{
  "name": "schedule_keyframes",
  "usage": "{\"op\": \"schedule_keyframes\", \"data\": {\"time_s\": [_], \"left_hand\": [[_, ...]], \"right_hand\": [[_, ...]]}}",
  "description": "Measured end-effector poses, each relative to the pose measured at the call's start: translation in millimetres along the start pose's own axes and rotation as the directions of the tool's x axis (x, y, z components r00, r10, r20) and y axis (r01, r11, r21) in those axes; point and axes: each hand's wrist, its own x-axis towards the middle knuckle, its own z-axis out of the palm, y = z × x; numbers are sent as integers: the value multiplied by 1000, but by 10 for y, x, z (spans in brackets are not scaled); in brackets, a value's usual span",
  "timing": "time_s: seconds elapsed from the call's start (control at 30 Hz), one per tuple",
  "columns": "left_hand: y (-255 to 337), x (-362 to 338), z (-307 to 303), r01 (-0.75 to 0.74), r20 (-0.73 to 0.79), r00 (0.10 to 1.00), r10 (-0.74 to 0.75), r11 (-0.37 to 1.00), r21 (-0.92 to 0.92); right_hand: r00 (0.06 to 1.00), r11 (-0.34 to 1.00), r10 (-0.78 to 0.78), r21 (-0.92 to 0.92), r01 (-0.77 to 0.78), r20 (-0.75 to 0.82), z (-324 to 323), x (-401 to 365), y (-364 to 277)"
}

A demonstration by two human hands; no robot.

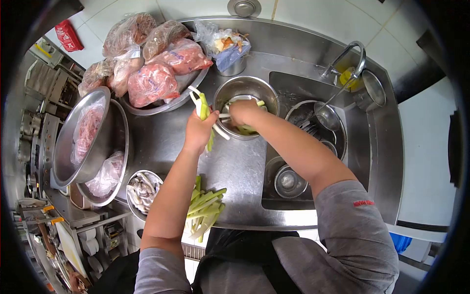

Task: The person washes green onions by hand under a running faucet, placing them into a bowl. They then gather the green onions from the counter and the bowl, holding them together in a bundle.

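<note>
My left hand is closed around a few green onion stalks, their white ends pointing up and sideways. It sits just left of a steel bowl on the counter. Inside that bowl, my right hand is curled downward, its fingertips mostly hidden. One white stalk reaches from the left hand toward it. Cut green pieces show in the bowl around the right hand. A pile of green onion stalks lies at the counter's front edge, partly behind my left forearm.
Bagged meat fills a large basin at the back left. Leaning steel bowls hold more bagged meat. A bowl of pale, squid-like pieces stands near my left forearm. Right are the sink, with pans and a ladle, and a tap.
</note>
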Motion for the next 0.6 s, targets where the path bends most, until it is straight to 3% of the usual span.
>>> {"op": "schedule_keyframes", "data": {"time_s": [0.03, 0.07, 0.2, 0.3, 0.33, 0.37, 0.4, 0.43, 0.47, 0.5, 0.53, 0.57, 0.6], "left_hand": [[23, -1, 16, 1, -23, 1000, -1, 1000, 3], [16, 15, 20, -2, -22, 1000, 2, 1000, 1], [-33, 23, -5, -27, -14, 1000, 28, 998, 64], [-87, 66, -19, -29, -7, 1000, 30, 993, 112], [-104, 76, -29, -36, -13, 999, 38, 988, 150], [-120, 79, -36, -41, -15, 999, 44, 987, 153], [-115, 67, -26, -118, -62, 989, 136, 966, 230], [-100, 57, -5, -189, -101, 968, 230, 933, 307], [-24, 36, 23, -196, -100, 966, 237, 931, 308], [111, -5, 57, -397, -138, 849, 509, 789, 468], [239, -41, 92, -532, -122, 662, 740, 578, 619], [343, -46, 130, -538, -117, 659, 743, 574, 617], [442, -35, 173, -518, -92, 713, 696, 610, 600]], "right_hand": [[997, 997, -14, -76, 20, 77, 22, 15, 9], [996, 972, -83, -217, 89, 34, 60, 19, 11], [993, 978, -86, -185, 99, 77, 113, 37, 41], [978, 981, -196, -26, 194, -72, 36, 9, 249], [953, 953, -225, 156, 259, -203, -47, 23, 339], [915, 885, -226, 321, 336, -335, -115, 22, 431], [921, 676, -228, 629, 384, -316, -186, -25, 528], [924, 374, -240, 849, 372, -299, -292, -110, 610], [963, 329, -200, 913, 241, -182, -537, -405, 597], [962, 330, -197, 911, 246, -189, -535, -457, 639], [944, 174, -222, 943, 283, -243, -532, -501, 681], [924, 13, -236, 950, 311, -300, -520, -539, 713], [906, -48, -270, 944, 325, -326, -524, -595, 714]]}}
